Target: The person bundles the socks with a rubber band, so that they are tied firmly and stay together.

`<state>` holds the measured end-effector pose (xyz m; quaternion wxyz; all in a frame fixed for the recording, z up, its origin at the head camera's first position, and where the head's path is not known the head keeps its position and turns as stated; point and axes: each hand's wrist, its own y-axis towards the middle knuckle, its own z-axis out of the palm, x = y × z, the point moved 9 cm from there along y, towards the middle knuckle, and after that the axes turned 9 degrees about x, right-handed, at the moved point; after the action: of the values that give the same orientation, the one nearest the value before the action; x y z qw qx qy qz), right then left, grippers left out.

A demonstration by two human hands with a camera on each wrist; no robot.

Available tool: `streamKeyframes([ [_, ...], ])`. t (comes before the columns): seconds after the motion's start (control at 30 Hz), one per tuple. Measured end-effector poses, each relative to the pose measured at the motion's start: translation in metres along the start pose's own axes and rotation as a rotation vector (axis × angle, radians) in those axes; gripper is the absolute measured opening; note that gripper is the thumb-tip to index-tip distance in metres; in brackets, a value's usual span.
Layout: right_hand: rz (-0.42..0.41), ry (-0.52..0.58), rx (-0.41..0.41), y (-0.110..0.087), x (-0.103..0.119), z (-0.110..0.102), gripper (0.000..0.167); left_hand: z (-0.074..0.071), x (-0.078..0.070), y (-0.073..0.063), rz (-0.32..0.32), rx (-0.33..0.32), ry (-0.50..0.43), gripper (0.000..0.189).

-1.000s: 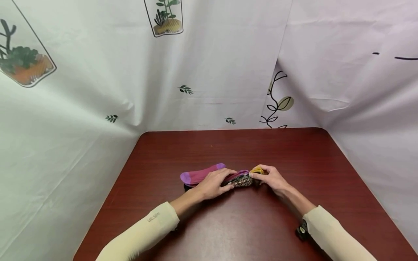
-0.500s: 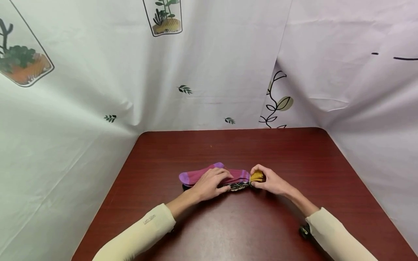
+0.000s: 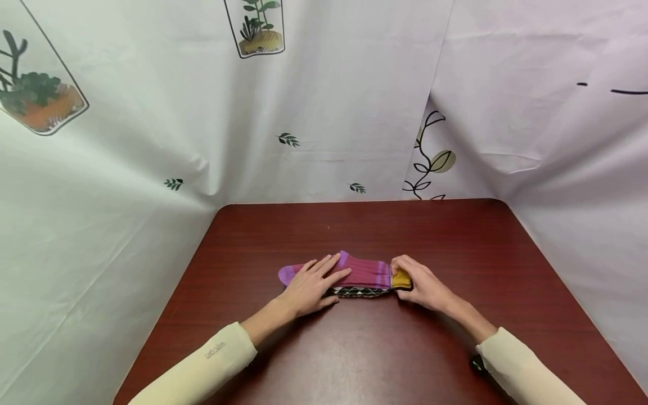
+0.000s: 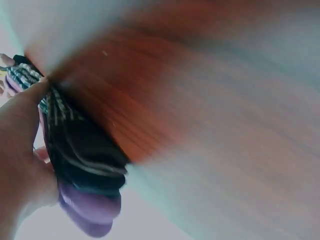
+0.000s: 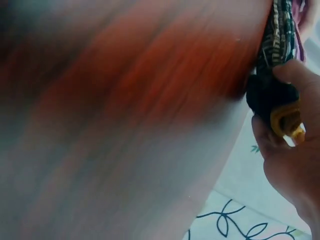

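A magenta sock (image 3: 365, 273) with purple toe, heel and cuff bands lies flat on top of a black patterned sock (image 3: 359, 292). Fingers spread, my left hand (image 3: 310, 289) presses on the foot part of the magenta sock, its thumb along the near side. My right hand (image 3: 425, 286) grips the socks' cuff end, thumb below and fingers over the yellow band (image 3: 401, 278). In the left wrist view, dark toes (image 4: 90, 155) show against purple toes (image 4: 92, 207). Black fabric (image 5: 270, 95) bunches between thumb and fingers in the right wrist view.
The socks lie across the middle of a reddish-brown wooden table (image 3: 324, 230). White cloth (image 3: 329, 112) printed with plants hangs behind the table and along both sides. A dark device (image 3: 477, 363) sits at my right wrist.
My left hand has slid left along the magenta sock and its fingers have spread. The sock's cuff end now lies smoother, with the yellow band at its right end in my right hand.
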<state>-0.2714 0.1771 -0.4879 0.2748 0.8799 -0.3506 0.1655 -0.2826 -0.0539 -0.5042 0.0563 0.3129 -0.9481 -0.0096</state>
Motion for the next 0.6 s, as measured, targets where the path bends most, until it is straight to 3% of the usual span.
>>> streamKeyframes([
  [0.1,0.015,-0.013,0.013,-0.001,0.000,-0.001,0.053,0.004,0.010,-0.009,-0.068,0.048,0.006,0.078],
  [0.2,0.127,0.080,0.040,-0.005,-0.008,-0.002,0.049,0.008,0.018,-0.016,-0.110,0.064,-0.046,0.076],
  [0.3,0.273,0.213,0.071,-0.007,-0.019,-0.002,0.040,0.002,0.028,-0.020,-0.159,0.013,-0.158,0.064],
  [0.43,0.389,0.309,0.099,-0.008,-0.031,-0.003,0.030,-0.009,0.050,-0.024,-0.294,-0.057,-0.336,0.046],
  [0.5,0.410,0.322,0.113,-0.007,-0.034,-0.004,0.029,-0.007,0.061,-0.026,-0.370,-0.020,-0.407,0.042],
  [0.6,0.424,0.326,0.118,-0.006,-0.038,-0.004,0.027,-0.001,0.071,-0.029,-0.429,0.058,-0.498,0.041],
])
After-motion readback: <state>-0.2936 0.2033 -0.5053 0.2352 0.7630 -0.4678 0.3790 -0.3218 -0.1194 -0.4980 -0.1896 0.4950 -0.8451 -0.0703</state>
